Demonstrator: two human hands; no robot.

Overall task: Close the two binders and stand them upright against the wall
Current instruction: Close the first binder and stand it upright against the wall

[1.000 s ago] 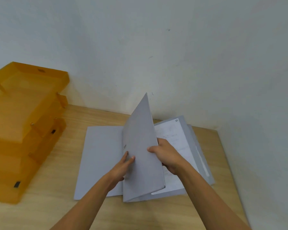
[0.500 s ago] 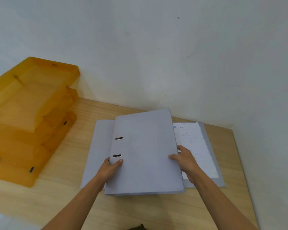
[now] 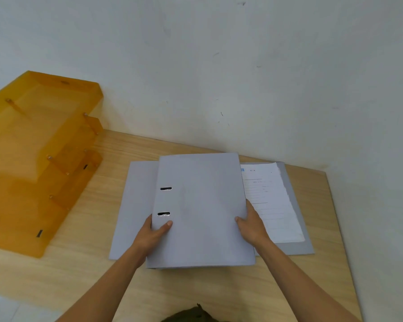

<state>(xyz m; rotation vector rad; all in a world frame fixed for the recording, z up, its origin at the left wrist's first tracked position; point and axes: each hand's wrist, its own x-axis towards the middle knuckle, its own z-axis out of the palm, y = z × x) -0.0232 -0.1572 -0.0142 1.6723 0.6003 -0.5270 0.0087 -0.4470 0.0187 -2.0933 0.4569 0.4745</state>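
A grey binder (image 3: 203, 210) lies closed and flat on the wooden table, with two black slots near its spine side. My left hand (image 3: 153, 233) grips its left edge, thumb on the cover. My right hand (image 3: 251, 224) holds its right edge. Underneath it a second grey binder (image 3: 298, 233) lies open; its left flap (image 3: 133, 205) sticks out to the left and white printed sheets (image 3: 270, 205) show on the right. The white wall (image 3: 242, 77) rises just behind both binders.
A stack of translucent orange letter trays (image 3: 37, 159) stands at the left against the wall. The wooden table (image 3: 196, 291) ends at a right edge close to the open binder. A side wall stands to the right.
The top binder's cover, upright a second ago, has swung down to the right and now lies shut. Both hands moved to the binder's side edges.
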